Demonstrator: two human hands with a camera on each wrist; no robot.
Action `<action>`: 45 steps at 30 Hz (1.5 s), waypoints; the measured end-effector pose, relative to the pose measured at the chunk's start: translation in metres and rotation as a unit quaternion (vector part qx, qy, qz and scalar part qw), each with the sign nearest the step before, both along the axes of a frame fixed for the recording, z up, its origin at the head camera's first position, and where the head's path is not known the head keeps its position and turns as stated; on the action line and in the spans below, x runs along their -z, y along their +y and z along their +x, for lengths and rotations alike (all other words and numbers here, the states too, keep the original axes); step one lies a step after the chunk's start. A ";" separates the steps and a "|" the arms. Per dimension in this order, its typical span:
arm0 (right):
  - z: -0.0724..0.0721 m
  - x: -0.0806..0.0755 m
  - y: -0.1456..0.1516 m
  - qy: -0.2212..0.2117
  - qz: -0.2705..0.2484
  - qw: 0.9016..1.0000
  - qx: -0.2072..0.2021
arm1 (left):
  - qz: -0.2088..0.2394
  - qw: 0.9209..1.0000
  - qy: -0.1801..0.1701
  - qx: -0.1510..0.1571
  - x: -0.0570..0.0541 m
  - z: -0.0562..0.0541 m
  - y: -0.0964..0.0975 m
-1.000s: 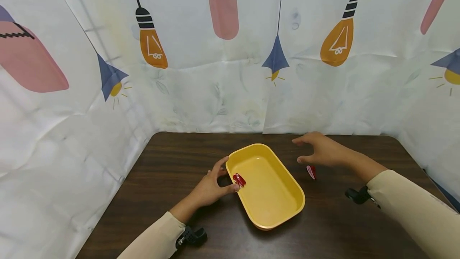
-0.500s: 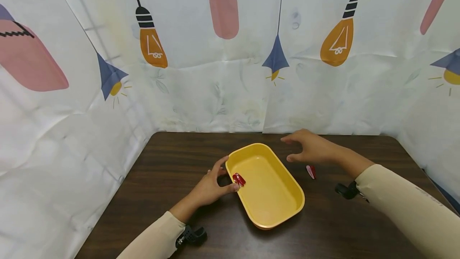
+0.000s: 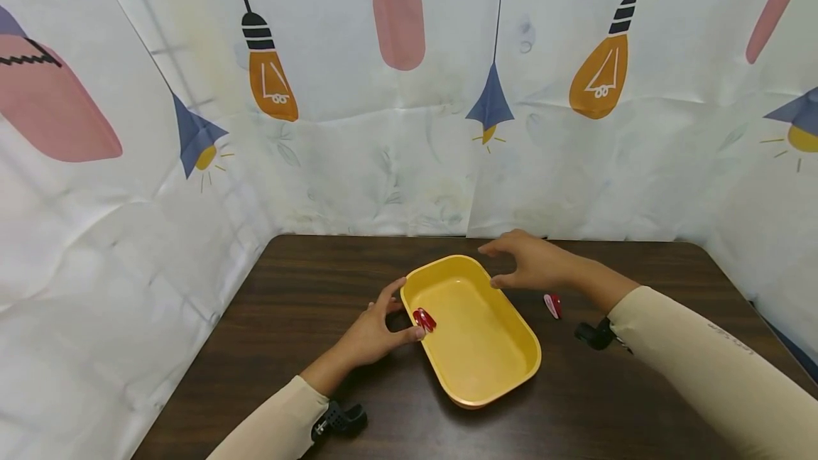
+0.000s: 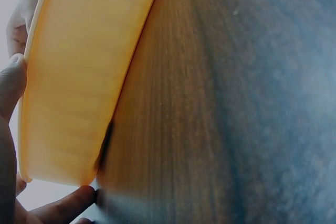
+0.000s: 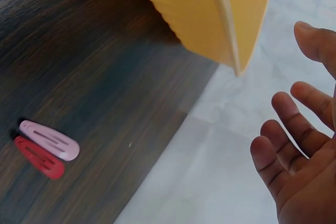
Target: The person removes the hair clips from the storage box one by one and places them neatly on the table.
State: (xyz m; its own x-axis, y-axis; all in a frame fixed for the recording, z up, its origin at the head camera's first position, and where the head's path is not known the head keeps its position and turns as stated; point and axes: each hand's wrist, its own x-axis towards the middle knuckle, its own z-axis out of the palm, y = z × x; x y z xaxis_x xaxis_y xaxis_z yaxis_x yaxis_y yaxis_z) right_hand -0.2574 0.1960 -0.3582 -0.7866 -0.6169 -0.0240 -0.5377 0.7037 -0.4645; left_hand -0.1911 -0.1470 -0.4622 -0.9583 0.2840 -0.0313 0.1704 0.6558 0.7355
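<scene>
A yellow plastic tray (image 3: 479,332) sits mid-table in the head view. My left hand (image 3: 377,329) grips its far left corner, thumb at the rim and fingers around the outside. In the left wrist view the thumb (image 4: 13,85) meets the tray's rim, while a fingertip is low by its end. Red snap hair clips (image 3: 424,319) lie inside the tray, against the left wall beside that thumb. My right hand (image 3: 530,260), fingers spread and holding nothing, hovers at the tray's far right rim. A pink hair clip (image 5: 50,140) and a red hair clip (image 5: 39,157) lie side by side on the table.
The dark wood-grain table (image 3: 307,289) has rounded far corners. A white patterned cloth (image 3: 358,176) hangs behind it and along the sides. Black devices are strapped to the left wrist (image 3: 339,420) and right wrist (image 3: 596,336).
My right hand has moved left, from above the loose pink and red hair clips to the tray's far right rim. The left hand and tray have stayed in place.
</scene>
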 end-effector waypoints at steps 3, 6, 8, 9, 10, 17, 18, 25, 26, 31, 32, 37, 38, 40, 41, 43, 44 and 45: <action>-0.001 -0.001 -0.006 -0.002 0.004 1.000 -0.001 | -0.001 1.000 -0.001 0.001 0.000 0.000 0.000; -0.003 -0.002 -0.012 0.000 0.007 1.000 -0.008 | -0.001 1.000 0.001 0.002 0.000 0.000 0.000; -0.004 -0.002 -0.016 0.001 0.008 1.000 -0.012 | 0.000 1.000 0.001 0.002 0.000 0.000 0.000; -0.004 -0.002 -0.018 0.000 0.007 1.000 -0.014 | 0.000 1.000 0.000 0.003 0.000 0.000 0.001; -0.004 -0.002 -0.020 0.001 0.007 1.000 -0.016 | 0.000 1.000 0.000 0.002 0.000 0.000 0.001; -0.007 -0.001 -0.033 0.012 0.006 0.999 -0.046 | 0.002 1.000 0.007 0.008 -0.001 0.000 0.000; -0.008 -0.001 -0.035 0.015 0.006 0.999 -0.052 | 0.002 1.000 0.008 0.009 -0.001 0.001 0.000; -0.011 0.002 -0.047 0.020 0.008 0.997 -0.070 | -0.002 1.000 0.003 0.007 0.000 0.000 0.000; -0.012 0.002 -0.048 0.019 0.008 0.997 -0.071 | -0.003 1.000 0.002 0.007 0.000 0.000 0.000; -0.012 0.004 -0.057 0.015 0.008 0.997 -0.079 | -0.003 1.000 -0.003 0.008 -0.001 0.000 0.000; -0.012 0.005 -0.059 0.014 0.009 0.997 -0.080 | -0.003 1.000 -0.004 0.009 -0.001 0.000 -0.001; -0.012 0.005 -0.068 0.013 0.012 0.996 -0.085 | -0.001 1.000 -0.006 0.010 -0.001 0.000 -0.001; -0.013 0.005 -0.069 0.014 0.012 0.996 -0.085 | 0.000 1.000 -0.005 0.010 -0.001 0.000 -0.001; -0.013 0.005 -0.073 0.016 0.013 0.996 -0.084 | 0.002 1.000 -0.005 0.011 -0.002 0.000 -0.001; -0.014 0.006 -0.074 0.017 0.014 0.996 -0.084 | 0.001 1.000 -0.004 0.012 -0.001 0.000 -0.001; -0.014 0.007 -0.078 0.016 0.016 0.996 -0.084 | 0.003 1.000 -0.002 0.014 -0.001 0.000 -0.001; -0.013 0.007 -0.079 0.014 0.017 0.996 -0.084 | 0.004 1.000 -0.001 0.016 -0.001 0.001 -0.001; -0.013 0.007 -0.081 0.012 0.018 0.996 -0.084 | 0.005 1.000 0.000 0.017 -0.001 0.001 -0.001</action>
State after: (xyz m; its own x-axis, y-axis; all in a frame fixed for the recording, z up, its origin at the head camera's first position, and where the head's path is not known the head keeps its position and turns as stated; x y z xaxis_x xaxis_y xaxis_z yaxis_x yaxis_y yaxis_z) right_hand -0.2704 0.1150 -0.3656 -0.6732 -0.7388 -0.0313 -0.6596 0.6191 -0.4262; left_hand -0.1906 -0.1481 -0.4614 -0.9483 0.3161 -0.0294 0.1913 0.6429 0.7417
